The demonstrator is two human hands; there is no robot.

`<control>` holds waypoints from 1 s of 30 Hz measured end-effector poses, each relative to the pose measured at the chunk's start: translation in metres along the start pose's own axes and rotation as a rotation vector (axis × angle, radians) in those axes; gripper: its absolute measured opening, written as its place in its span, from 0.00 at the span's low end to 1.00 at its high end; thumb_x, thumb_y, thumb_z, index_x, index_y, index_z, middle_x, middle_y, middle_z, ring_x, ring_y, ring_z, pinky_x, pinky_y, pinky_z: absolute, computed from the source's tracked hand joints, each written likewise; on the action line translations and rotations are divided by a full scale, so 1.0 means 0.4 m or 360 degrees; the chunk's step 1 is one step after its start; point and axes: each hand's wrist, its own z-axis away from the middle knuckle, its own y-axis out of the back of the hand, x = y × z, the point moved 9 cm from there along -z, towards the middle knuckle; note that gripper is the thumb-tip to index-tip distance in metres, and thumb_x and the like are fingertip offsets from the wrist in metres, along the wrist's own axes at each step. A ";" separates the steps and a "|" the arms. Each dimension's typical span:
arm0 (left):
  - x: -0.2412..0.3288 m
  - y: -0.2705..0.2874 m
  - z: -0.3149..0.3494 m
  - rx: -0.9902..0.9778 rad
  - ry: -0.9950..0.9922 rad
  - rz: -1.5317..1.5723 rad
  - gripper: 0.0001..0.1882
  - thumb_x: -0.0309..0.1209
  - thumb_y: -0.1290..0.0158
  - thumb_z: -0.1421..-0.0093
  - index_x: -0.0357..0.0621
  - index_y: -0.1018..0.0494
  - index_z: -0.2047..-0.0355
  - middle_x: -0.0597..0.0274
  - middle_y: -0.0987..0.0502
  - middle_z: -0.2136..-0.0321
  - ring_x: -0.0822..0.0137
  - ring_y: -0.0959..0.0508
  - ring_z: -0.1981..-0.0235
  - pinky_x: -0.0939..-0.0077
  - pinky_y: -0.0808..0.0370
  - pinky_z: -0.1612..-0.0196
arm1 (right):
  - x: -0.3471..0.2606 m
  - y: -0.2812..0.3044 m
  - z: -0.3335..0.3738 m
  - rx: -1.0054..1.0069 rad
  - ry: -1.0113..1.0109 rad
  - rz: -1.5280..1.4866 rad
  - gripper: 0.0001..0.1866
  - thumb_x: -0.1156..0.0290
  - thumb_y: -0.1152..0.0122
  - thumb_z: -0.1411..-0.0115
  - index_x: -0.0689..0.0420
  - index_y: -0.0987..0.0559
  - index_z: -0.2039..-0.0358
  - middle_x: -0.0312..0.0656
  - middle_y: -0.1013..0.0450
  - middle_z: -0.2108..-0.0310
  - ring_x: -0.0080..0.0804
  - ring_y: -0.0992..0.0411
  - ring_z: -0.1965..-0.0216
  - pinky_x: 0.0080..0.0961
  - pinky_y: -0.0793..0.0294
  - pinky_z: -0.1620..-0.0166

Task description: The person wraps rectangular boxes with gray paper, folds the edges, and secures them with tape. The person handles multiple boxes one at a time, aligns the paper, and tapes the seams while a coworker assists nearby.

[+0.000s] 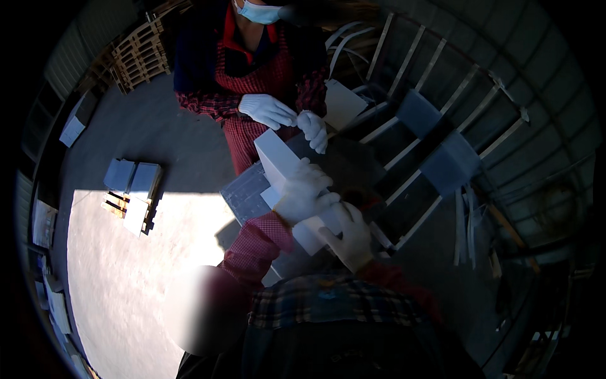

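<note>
A white, flat-sided piece like a folded board or box [275,156] stands tilted over a grey work table [243,192]. My left hand [300,196], in a white glove, lies against its near end; motion smears the fingers, so their grip does not show. Nearer to me is a paler flat white part [309,235], and I cannot tell whether it belongs to the same piece. My right hand [351,239], also gloved, is beside this part with thumb and fingers apart, the thumb by its edge. Both hands partly cover the white parts.
Across the table stands a co-worker [262,76] in a red checked apron, with white-gloved hands [271,112] near the far edge. A metal rack [404,142] with grey sheets is at the right. Stacked panels [131,177] lie on the floor left; wooden pallets [140,55] stand behind.
</note>
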 end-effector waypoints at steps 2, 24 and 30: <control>-0.031 -0.001 0.017 0.0118 0.0057 -0.0237 0.22 0.45 0.35 0.44 0.43 0.20 0.55 0.50 0.21 0.54 0.45 0.24 0.49 0.50 0.35 0.35 | 0.009 -0.002 0.006 -0.0011 -0.0059 -0.0006 0.38 0.52 0.29 0.40 0.60 0.30 0.35 0.57 0.31 0.41 0.55 0.28 0.43 0.44 0.26 0.43; -0.509 -0.063 0.130 0.0964 0.1696 0.1318 0.38 0.32 0.31 0.44 0.49 0.43 0.41 0.50 0.25 0.52 0.53 0.18 0.56 0.57 0.16 0.61 | 0.144 -0.074 0.063 0.0075 -0.0892 -0.1128 0.63 0.60 0.20 0.47 0.61 0.55 0.23 0.58 0.36 0.33 0.52 0.34 0.33 0.44 0.29 0.36; -0.506 -0.074 0.117 0.1001 0.1707 0.1352 0.38 0.32 0.30 0.46 0.47 0.42 0.41 0.53 0.25 0.52 0.56 0.21 0.53 0.59 0.20 0.54 | 0.297 -0.224 0.112 -0.0014 -0.0943 -0.0854 0.49 0.60 0.22 0.46 0.59 0.40 0.30 0.51 0.30 0.39 0.50 0.30 0.37 0.43 0.27 0.37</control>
